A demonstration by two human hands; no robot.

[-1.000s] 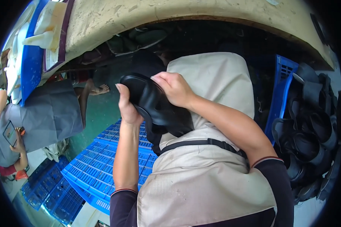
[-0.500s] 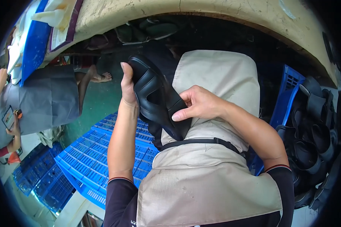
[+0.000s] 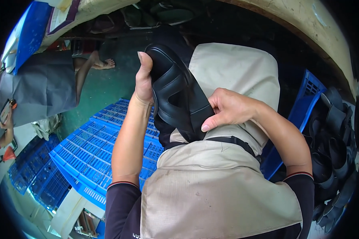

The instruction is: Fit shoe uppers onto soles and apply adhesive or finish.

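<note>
A black sandal [image 3: 172,85] with crossed, cut-out straps is held tilted above my lap, its far end pointing up and left. My left hand [image 3: 144,77] grips its far left side, thumb sticking up and fingers hidden behind it. At the near right end, my right hand [image 3: 229,109] pinches the sandal's edge between thumb and curled fingers. Beneath lies the beige apron [image 3: 235,67] over my legs, with a black strap [image 3: 231,140] across the waist.
Blue plastic crates [image 3: 95,147] stand at my left. On the right, a blue crate [image 3: 303,107] sits beside a heap of black footwear pieces [image 3: 331,155]. A worn pale table edge [image 3: 327,36] curves ahead. Another person in a grey apron [image 3: 40,83] sits at far left, holding a phone-like device [image 3: 4,111].
The sandal and both hands have shifted slightly right in the picture, as the whole view moved. Both hands keep their hold. The other person's device is tilted differently.
</note>
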